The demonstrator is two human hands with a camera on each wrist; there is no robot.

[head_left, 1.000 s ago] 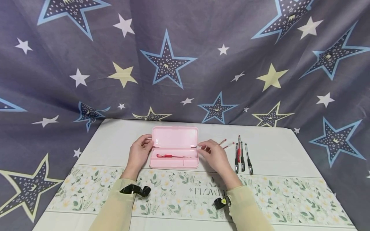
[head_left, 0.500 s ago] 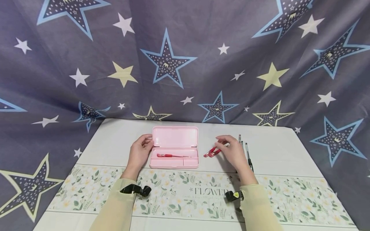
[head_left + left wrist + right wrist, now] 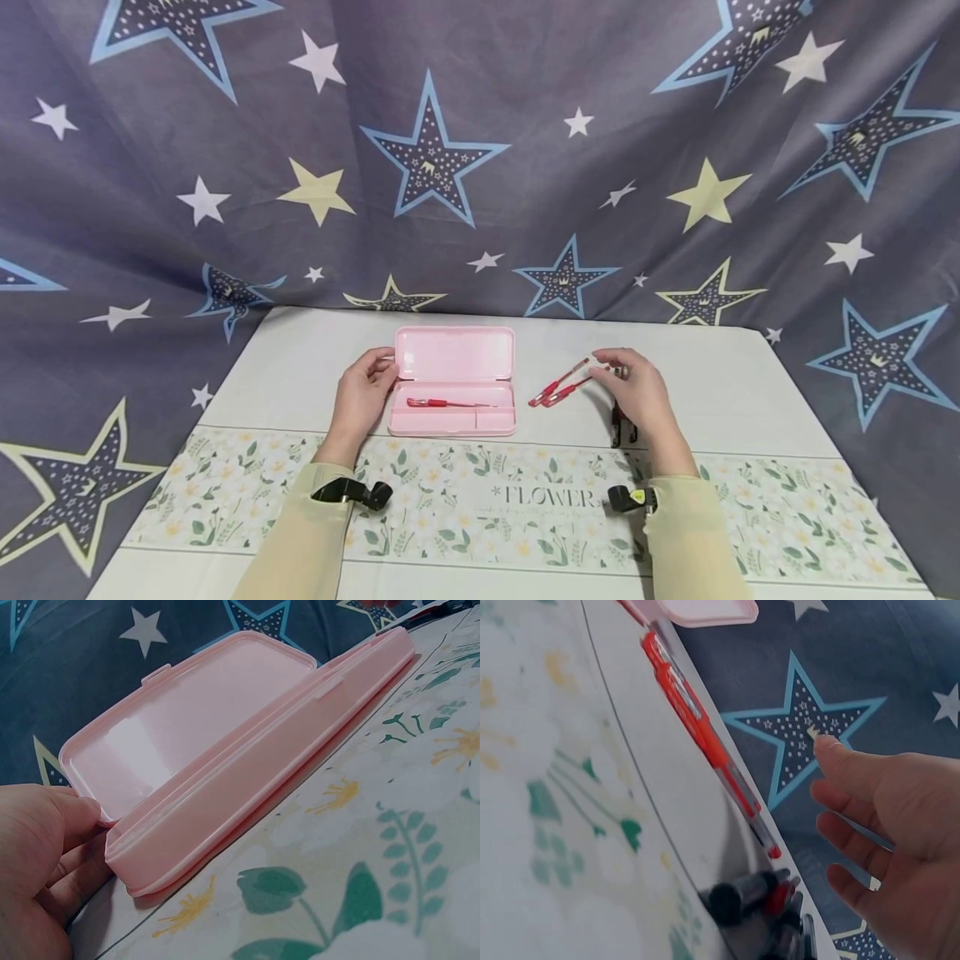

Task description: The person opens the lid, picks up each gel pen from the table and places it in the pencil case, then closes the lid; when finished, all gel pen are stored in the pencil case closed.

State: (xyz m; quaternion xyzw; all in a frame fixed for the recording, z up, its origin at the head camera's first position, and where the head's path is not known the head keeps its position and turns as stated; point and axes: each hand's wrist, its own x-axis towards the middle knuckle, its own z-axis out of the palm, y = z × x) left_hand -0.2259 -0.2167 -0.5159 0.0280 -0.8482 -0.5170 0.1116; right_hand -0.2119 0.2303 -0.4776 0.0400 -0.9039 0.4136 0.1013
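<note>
A pink pencil case (image 3: 454, 354) lies open on the table, its lid tilted back. Inside the long compartment rests one red pen (image 3: 427, 403). My left hand (image 3: 366, 398) grips the case's left end by the hinge; in the left wrist view the thumb is on the lid corner. Two red gel pens (image 3: 551, 388) lie slanted right of the case. Over the black pens (image 3: 617, 425) hovers my right hand (image 3: 643, 398), hiding most of them. In the right wrist view its fingers are relaxed and hold nothing, with a red pen (image 3: 697, 712) beneath.
A floral strip (image 3: 420, 508) printed with "FLOWER" runs across the front of the white table (image 3: 322, 337). Behind the table hangs a dark star-patterned cloth (image 3: 247, 150). Each wrist wears a black camera (image 3: 352, 492).
My right hand has moved right, away from the case. It passed over the two red pens and is now above the black pens. The left hand stays on the case.
</note>
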